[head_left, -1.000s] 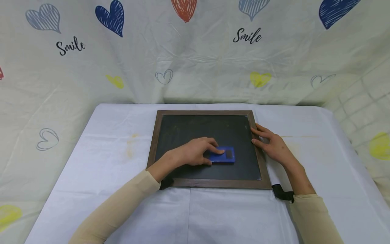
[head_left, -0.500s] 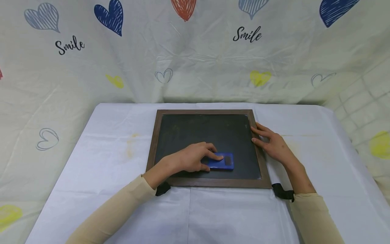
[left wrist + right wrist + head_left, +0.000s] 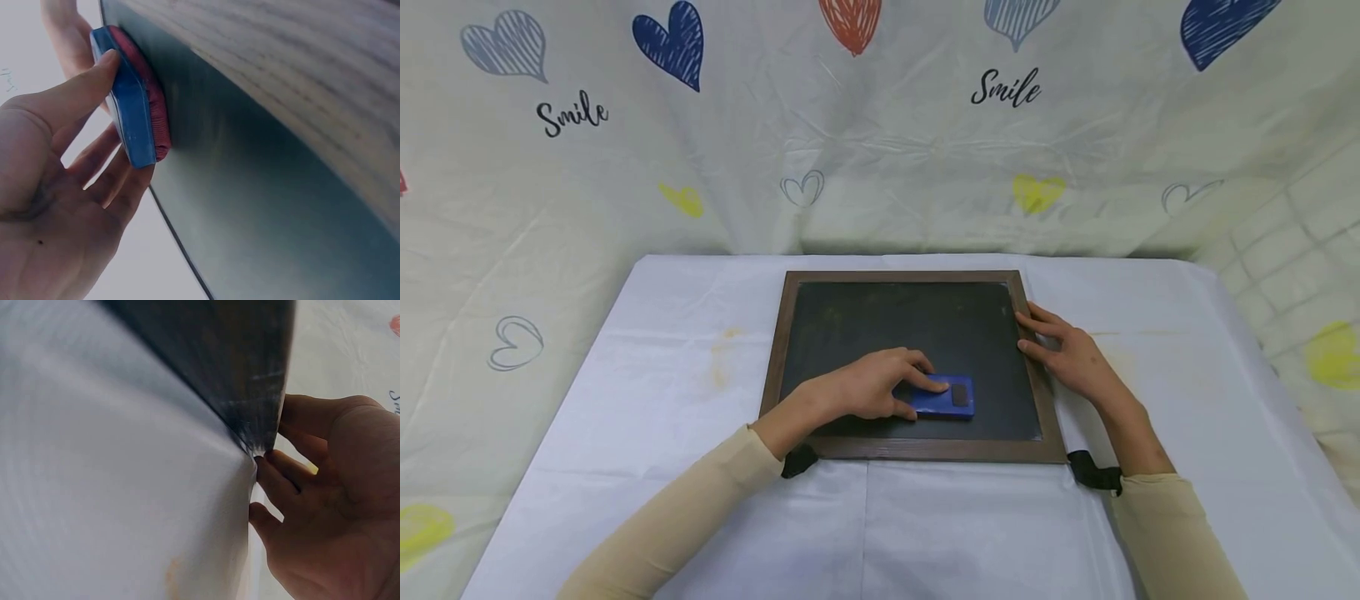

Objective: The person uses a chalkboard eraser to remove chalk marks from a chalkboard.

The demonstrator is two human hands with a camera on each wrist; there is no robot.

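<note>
A small chalkboard (image 3: pixel 887 321) in a brown wooden frame lies on the white-covered table. My left hand (image 3: pixel 868 387) grips a blue chalkboard eraser (image 3: pixel 951 398) on the lower part of the board, right of its middle. In the left wrist view, the thumb lies along one side of the eraser (image 3: pixel 134 112) and fingers show at its other side. Its red felt pad (image 3: pixel 156 103) faces the dark surface. My right hand (image 3: pixel 1078 358) rests against the right side of the frame. The right wrist view shows its fairly straight fingers at the board's edge (image 3: pixel 275 406).
White cloth (image 3: pixel 700 417) covers the table, with faint yellow stains (image 3: pixel 721 367) left of the board. Behind the table hangs a pale curtain (image 3: pixel 910 142) printed with hearts. Black wrist straps (image 3: pixel 1093 473) sit by the beige sleeves.
Over the first half second my left hand slid the eraser toward the board's near edge. It has hardly moved since. The right hand stays at the frame.
</note>
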